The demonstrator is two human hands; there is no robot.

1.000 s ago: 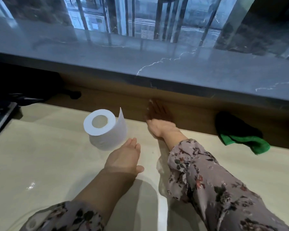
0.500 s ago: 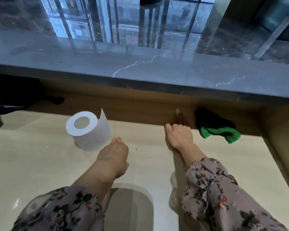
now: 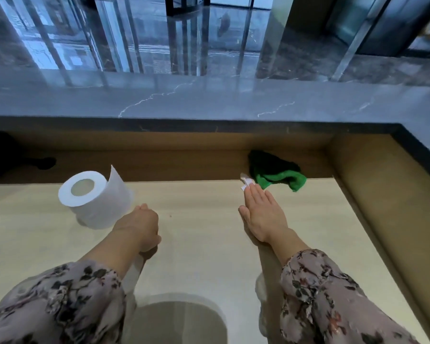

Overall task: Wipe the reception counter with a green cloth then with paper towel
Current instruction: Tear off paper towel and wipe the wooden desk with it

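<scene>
Head: green cloth (image 3: 281,178) (perhaps unlabelled).

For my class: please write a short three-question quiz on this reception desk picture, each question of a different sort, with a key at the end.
1. True or false: the right hand is gripping the green cloth.
2. Multiple choice: the paper roll stands (A) on the dark marble counter top, (B) on the pale desk surface ahead of the left hand, (C) inside a drawer.
3. Fill in: the green cloth lies at the back of the desk, toward its ____ corner, from the person's side.

Key
1. False: the hand is flat and open, fingertips just short of the cloth.
2. B
3. right
</scene>
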